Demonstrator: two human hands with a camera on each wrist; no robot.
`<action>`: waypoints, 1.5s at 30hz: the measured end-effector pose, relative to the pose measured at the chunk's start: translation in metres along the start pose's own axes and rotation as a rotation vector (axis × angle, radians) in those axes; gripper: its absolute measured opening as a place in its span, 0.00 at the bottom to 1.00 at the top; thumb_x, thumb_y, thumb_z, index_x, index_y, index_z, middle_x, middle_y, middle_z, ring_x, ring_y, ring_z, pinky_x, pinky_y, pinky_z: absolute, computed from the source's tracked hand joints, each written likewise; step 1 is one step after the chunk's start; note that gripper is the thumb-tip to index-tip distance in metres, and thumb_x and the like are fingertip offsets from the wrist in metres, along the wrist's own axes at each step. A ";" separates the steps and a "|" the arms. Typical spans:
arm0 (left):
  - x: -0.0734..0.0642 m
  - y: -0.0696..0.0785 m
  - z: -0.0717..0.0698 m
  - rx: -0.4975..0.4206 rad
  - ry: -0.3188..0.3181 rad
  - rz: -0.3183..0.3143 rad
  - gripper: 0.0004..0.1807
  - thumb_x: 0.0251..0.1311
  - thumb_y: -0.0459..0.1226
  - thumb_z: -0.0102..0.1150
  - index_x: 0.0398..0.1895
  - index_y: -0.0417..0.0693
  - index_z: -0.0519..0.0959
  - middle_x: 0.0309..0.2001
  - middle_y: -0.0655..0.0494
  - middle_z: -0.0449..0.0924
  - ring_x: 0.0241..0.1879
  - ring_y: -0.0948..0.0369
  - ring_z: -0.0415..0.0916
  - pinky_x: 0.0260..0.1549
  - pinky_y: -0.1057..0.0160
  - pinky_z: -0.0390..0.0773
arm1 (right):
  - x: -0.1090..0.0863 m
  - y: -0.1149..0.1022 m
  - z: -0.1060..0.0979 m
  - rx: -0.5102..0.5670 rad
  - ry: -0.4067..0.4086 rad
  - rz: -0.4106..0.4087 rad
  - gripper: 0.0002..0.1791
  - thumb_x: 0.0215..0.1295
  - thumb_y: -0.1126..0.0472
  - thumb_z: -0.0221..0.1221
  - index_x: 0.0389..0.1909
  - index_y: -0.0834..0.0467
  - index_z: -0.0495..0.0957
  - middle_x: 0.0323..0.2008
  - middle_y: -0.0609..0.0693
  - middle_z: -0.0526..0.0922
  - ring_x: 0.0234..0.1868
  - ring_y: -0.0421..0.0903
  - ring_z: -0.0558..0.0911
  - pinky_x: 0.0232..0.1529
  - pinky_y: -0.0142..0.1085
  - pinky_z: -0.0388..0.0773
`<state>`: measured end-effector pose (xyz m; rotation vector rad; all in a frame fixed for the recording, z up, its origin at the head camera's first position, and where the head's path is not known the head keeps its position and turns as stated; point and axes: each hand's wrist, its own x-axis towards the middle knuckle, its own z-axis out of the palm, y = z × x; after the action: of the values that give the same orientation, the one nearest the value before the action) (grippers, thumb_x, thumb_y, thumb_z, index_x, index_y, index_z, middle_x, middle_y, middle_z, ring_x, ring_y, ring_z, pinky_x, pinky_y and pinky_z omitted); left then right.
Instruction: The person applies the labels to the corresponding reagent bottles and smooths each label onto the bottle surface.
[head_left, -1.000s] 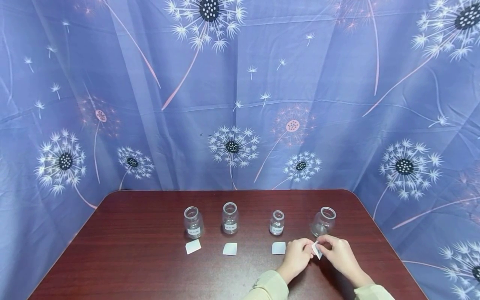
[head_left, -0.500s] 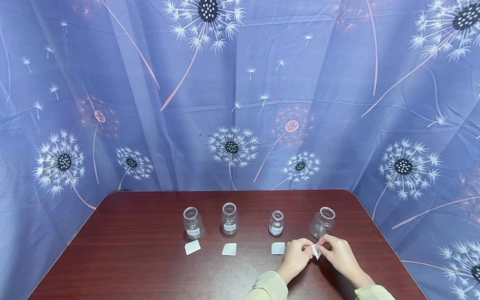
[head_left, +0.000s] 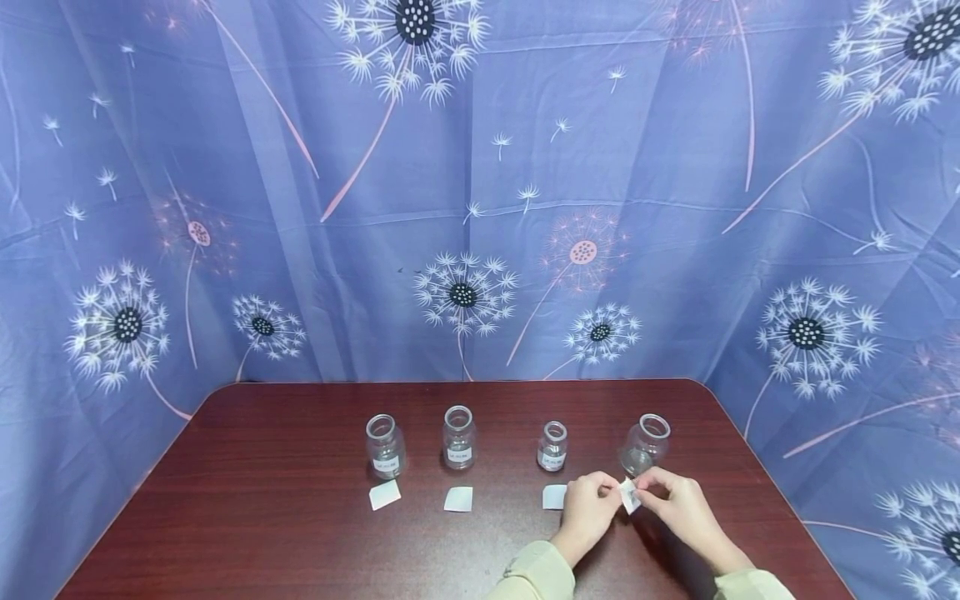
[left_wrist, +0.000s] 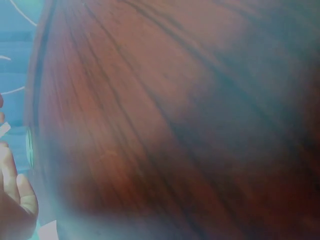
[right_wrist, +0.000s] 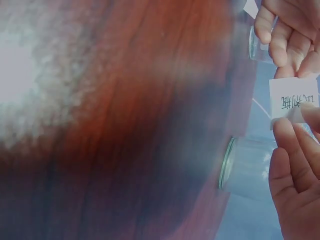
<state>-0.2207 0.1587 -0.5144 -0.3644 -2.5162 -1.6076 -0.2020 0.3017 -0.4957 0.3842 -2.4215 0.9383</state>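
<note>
In the head view, my left hand (head_left: 588, 510) and right hand (head_left: 681, 508) meet near the table's right front. Between them they pinch a small white label (head_left: 628, 496), one at each side. Dark handwritten characters show on this label (right_wrist: 287, 95) in the right wrist view. Just behind the hands stands a round clear glass jar (head_left: 645, 444) with no label visible on it. Left of my left hand lies a white paper square (head_left: 554, 497), partly covered by that hand. In the left wrist view, only part of my left hand (left_wrist: 17, 210) shows at the edge.
Three more glass jars stand in the row: a small one (head_left: 552, 446), a taller one (head_left: 459, 437) and a wide one (head_left: 386, 446), each bearing a white label. Two paper squares lie before the left jars, one (head_left: 458, 499) and another (head_left: 385, 495). A dandelion-print curtain (head_left: 375, 275) hangs behind the table (head_left: 300, 533).
My left hand has shifted slightly left and up. The label has turned so that more of its face shows. My right hand has barely moved, and the jars stay put.
</note>
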 end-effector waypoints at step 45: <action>0.001 -0.005 0.002 0.067 0.103 0.145 0.06 0.38 0.35 0.61 0.22 0.55 0.83 0.18 0.67 0.80 0.17 0.82 0.63 0.17 0.84 0.59 | 0.004 0.008 -0.005 0.235 -0.018 0.248 0.08 0.44 0.77 0.59 0.22 0.65 0.70 0.17 0.37 0.72 0.20 0.30 0.70 0.22 0.26 0.67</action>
<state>-0.2228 0.1586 -0.5192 -0.4339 -2.4012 -1.4468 -0.2068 0.3105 -0.4948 0.1752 -2.4191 1.3389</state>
